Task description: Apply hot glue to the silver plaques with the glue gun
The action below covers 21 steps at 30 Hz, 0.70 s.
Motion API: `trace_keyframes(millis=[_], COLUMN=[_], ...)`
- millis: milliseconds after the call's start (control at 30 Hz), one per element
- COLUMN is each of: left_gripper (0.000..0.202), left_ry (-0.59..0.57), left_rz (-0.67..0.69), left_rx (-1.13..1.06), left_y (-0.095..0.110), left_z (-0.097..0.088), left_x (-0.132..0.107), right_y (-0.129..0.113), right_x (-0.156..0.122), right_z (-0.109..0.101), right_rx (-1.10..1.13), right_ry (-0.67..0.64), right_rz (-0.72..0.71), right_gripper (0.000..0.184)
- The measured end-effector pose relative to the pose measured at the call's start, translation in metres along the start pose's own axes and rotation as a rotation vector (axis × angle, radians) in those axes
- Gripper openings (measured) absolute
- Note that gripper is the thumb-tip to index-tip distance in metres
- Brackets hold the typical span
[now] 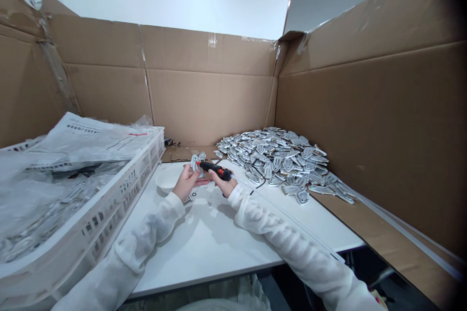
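Note:
In the head view, my left hand (186, 183) is closed on a small pale-grey plastic piece (194, 161) with cut-outs, held up above the white tabletop. My right hand (223, 183) grips a black hot glue gun (218, 170) with an orange tip, angled to the left. Its tip meets or nearly meets the piece; contact is too small to make out. Under and left of my left hand lies a white oval dish (168, 177). A large heap of similar grey pieces (277, 155) lies to the right, beyond my right hand.
A white plastic basket (120, 189) with bagged parts and a printed plastic bag (98, 141) stands at the left. Cardboard walls (207, 92) enclose the back and both sides. A black cord (260, 175) lies near the heap. The white table (204, 252) ends toward me.

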State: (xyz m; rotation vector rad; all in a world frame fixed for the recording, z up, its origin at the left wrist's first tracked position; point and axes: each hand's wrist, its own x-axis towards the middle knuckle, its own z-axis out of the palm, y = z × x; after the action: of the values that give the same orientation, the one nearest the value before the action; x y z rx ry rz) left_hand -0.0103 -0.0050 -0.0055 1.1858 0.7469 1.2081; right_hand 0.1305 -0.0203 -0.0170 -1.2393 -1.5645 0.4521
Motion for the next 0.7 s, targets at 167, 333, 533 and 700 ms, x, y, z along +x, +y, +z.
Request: trace_keyframes(millis=[167, 333, 533, 700], left_gripper=[0.025, 0.027, 0.026, 0.025], left_ry=[0.004, -0.001, 0.006, 0.02], left_rz=[0.002, 0.006, 0.003, -0.008], left_rx=[0.006, 0.001, 0.005, 0.003], left_y=[-0.0004, -0.0018, -0.0014, -0.0003], left_z=[-0.001, -0.0019, -0.0005, -0.0005], left_x=[0.0001, 0.0004, 0.0004, 0.0003], right_y=[-0.0022, -0.0027, -0.0022, -0.0031], right_x=[-0.0006, -0.0006, -0.0002, -0.0008], right_z=[-0.0009, -0.0011, -0.0008, -0.0017], right_rx=[-0.014, -0.009, -0.017, -0.025], right_ry=[-0.004, -0.021, -0.024, -0.019], right_rz=[0.006, 0.006, 0.008, 0.014], right_gripper=[0.037, 0.037, 0.037, 0.037])
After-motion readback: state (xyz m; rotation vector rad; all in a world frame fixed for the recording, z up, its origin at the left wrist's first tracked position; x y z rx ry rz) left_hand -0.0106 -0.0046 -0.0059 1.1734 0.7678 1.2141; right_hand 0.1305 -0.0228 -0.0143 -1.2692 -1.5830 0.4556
